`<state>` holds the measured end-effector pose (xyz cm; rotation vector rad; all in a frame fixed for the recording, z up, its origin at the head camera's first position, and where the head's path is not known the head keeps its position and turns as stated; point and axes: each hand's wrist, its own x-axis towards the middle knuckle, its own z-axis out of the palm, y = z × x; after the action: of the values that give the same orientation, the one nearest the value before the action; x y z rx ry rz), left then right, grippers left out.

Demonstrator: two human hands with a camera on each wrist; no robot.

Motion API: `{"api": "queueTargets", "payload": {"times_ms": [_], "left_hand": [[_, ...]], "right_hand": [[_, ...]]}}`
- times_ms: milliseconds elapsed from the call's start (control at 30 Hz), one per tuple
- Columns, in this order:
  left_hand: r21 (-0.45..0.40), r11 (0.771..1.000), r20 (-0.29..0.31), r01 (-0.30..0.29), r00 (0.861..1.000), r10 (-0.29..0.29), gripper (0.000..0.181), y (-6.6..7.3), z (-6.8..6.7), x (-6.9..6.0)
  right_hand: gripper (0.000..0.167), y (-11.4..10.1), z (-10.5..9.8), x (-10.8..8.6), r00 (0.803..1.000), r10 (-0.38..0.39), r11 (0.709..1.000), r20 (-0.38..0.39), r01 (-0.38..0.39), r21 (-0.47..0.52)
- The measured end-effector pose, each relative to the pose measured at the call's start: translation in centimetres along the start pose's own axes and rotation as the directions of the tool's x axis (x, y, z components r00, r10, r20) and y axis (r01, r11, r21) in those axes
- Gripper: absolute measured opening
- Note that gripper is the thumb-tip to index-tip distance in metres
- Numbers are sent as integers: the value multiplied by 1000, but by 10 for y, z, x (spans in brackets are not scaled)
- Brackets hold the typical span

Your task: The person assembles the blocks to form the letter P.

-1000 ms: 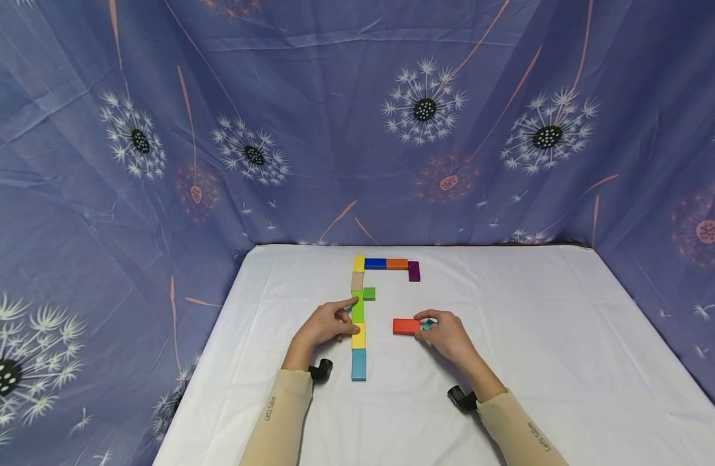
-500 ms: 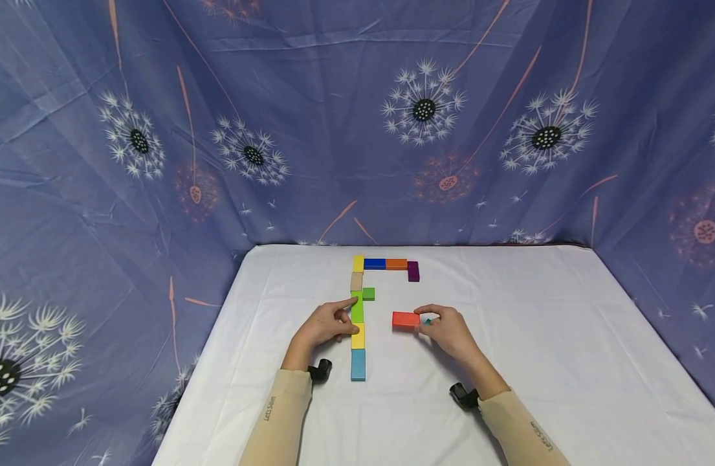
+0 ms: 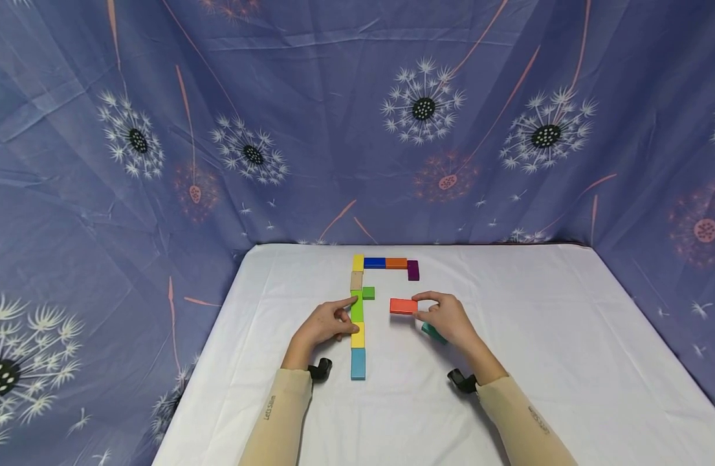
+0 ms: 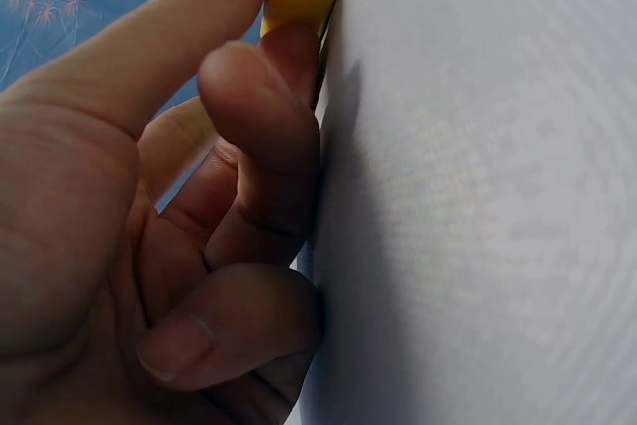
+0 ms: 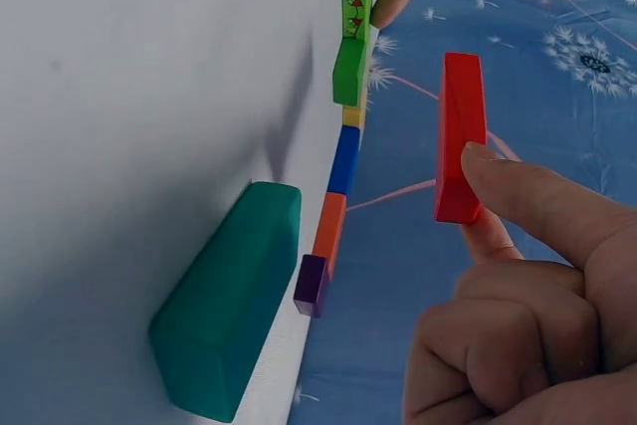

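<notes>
My right hand (image 3: 450,321) pinches one end of a red block (image 3: 403,306) between thumb and fingers, holding it above the white table. Below that hand lies a teal block (image 5: 227,301), partly covered by the hand in the head view. My left hand (image 3: 323,321) lies along a column of blocks. Its index fingertip touches the long green block (image 3: 357,312) and its thumb touches a yellow block (image 3: 358,339); its other fingers are bent. Nearest me in that column is a light blue block (image 3: 358,364). A small green block (image 3: 369,293) juts out to the right.
At the column's far end are a wooden block (image 3: 356,281) and another yellow block (image 3: 358,263). From there a blue block (image 3: 374,263), an orange block (image 3: 396,263) and a purple block (image 3: 413,270) run rightward. Patterned cloth (image 3: 334,129) hangs behind the table (image 3: 538,336).
My right hand has lifted the red block and carried it away from me, toward the far side. More of the teal block now shows. The left hand has stayed in place.
</notes>
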<state>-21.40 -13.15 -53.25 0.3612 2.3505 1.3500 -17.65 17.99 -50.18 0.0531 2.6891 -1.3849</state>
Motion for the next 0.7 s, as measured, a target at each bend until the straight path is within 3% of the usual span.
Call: {"api": "queueTargets", "payload": {"times_ms": [700], "left_hand": [[6,1000,-2,22,1000,-22,81,2,-1,1]], "right_hand": [[39,-7,1,37,994,87,988,70,-94,119]]}}
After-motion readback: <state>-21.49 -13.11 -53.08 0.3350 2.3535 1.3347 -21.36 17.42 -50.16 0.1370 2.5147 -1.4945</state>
